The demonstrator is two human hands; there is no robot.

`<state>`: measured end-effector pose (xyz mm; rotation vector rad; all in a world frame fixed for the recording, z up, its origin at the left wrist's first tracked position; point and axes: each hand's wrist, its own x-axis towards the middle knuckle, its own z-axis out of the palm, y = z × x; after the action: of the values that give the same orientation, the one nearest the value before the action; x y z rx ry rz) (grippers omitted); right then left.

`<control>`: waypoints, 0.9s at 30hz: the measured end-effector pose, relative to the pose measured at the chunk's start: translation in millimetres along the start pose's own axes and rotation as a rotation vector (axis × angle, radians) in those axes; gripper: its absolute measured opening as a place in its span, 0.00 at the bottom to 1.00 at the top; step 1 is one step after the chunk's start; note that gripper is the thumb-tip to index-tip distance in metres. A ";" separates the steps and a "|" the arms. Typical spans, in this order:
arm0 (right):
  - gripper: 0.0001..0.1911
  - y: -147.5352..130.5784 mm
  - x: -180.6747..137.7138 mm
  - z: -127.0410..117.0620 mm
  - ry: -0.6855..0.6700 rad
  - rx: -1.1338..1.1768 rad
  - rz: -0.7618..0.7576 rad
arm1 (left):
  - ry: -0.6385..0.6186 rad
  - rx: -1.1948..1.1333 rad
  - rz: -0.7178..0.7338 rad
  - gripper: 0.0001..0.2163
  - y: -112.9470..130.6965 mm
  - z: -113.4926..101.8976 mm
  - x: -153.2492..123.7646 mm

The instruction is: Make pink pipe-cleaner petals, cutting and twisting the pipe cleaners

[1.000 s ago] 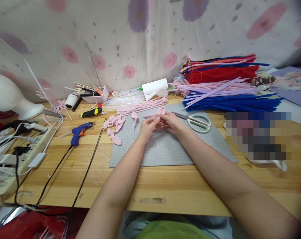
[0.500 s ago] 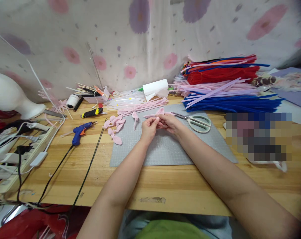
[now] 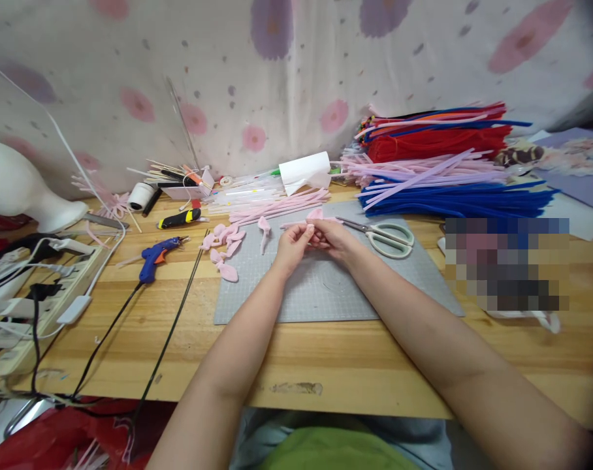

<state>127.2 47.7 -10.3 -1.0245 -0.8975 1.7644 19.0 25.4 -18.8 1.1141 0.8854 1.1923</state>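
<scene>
Over the far part of the grey cutting mat (image 3: 326, 294), my left hand (image 3: 289, 245) and my right hand (image 3: 336, 238) meet, both pinched on a pale pink pipe cleaner piece (image 3: 316, 215) bent into a petal loop. The fingers of both hands are closed around it. Several finished pink petals (image 3: 225, 245) lie at the mat's left edge. One more pink petal (image 3: 264, 227) lies just left of my left hand. Scissors (image 3: 387, 238) with pale green handles rest on the mat right of my right hand.
A blue glue gun (image 3: 154, 256) and its black cord lie left on the wooden table (image 3: 326, 365). A power strip (image 3: 42, 287), a yellow-black utility knife (image 3: 179, 219), a tape roll (image 3: 140, 194), a white paper roll (image 3: 304, 171) and stacked pipe cleaners (image 3: 448, 170) line the back.
My hands stay together on the pink piece, with only small finger movement. The view has shifted slightly.
</scene>
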 end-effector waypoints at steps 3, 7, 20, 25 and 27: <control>0.19 -1.9 1.1 -8.9 0.049 -0.069 -0.063 | -0.043 0.022 -0.055 0.16 -0.2 -5.3 -0.1; 0.21 -4.6 2.3 -16.0 0.075 -0.118 -0.094 | -0.091 0.068 -0.016 0.15 -2.7 -6.0 -3.0; 0.21 -2.7 -0.8 -6.3 0.114 -0.099 -0.069 | -0.023 0.172 0.171 0.12 -8.1 -2.4 -3.6; 0.19 -2.2 1.1 -10.1 0.148 -0.200 -0.157 | -0.075 0.130 -0.005 0.15 -5.6 -5.8 -1.9; 0.19 -1.2 1.5 -8.4 0.165 -0.249 -0.197 | -0.031 0.149 0.005 0.14 -5.1 -6.8 -1.5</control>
<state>134.8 50.8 -12.9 -1.1785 -1.0921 1.4085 13.5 25.1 -25.5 1.2521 0.9603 1.1245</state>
